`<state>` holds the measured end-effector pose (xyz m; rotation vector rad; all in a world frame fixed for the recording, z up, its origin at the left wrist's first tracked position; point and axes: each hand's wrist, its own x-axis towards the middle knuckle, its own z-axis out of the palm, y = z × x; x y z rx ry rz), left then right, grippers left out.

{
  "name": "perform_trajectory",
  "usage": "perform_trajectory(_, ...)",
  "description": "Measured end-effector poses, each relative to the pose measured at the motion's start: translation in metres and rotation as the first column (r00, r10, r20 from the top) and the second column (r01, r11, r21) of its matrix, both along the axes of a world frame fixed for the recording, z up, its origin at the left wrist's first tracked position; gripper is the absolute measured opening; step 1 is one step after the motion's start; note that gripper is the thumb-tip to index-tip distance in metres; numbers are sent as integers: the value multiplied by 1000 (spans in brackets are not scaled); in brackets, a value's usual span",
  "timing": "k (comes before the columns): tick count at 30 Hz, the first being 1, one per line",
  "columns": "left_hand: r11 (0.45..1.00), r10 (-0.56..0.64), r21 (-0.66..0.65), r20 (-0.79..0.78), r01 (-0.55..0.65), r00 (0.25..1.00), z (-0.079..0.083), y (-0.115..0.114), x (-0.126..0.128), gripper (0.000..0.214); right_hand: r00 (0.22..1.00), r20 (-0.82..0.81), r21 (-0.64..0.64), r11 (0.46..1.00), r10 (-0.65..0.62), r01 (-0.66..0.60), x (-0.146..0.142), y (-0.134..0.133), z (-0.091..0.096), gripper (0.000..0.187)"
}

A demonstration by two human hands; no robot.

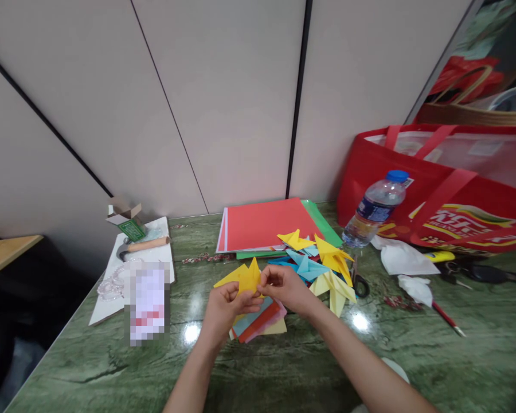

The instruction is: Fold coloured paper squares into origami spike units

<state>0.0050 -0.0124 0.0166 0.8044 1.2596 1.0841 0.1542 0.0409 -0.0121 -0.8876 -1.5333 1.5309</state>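
The left hand [223, 310], fingers curled in, gripped the lower left of a yellow folded paper [249, 279], while the right hand [286, 287] pinched its right edge between thumb and fingertips. The yellow folded paper was held up in front of the person, above a fanned stack of small coloured sheets [258, 322] on the green table [112, 373]. Just beyond the right hand lay a heap of folded paper shapes [307, 268] in yellow, blue and cream, with scissors [362, 286] beside it. Behind lay large red sheets [262, 226]. Farther right, a water bottle [374, 207] stood before a red bag [370, 166]; well to the left were a green box [134, 229] and a wooden-handled tool [148, 244]
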Motion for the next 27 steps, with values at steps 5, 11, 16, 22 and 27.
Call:
perform_trajectory(5,1000,-8,8,25,8,1000,-2,0,-1,31,1000,13,91,996,1,-2,-1,-1,5,7)
perform_trajectory(11,997,-67,-15,144,70,987,1,0,-1,32,1000,-17,27,999,-26,26,0,0,1,13)
perform_trajectory(16,987,-158,24,114,156,981,4,-1,-5,36,999,-22,-32,999,-31,31,0,2,-2,16)
perform_trajectory(22,986,-163,45,29,161,986,2,-1,-4,32,998,-44,-97,994,-47,43,0,1,0,21)
perform_trajectory(27,992,-126,-5,106,127,986,3,-1,-2,32,996,-55,-133,990,-63,55,1,0,3,25)
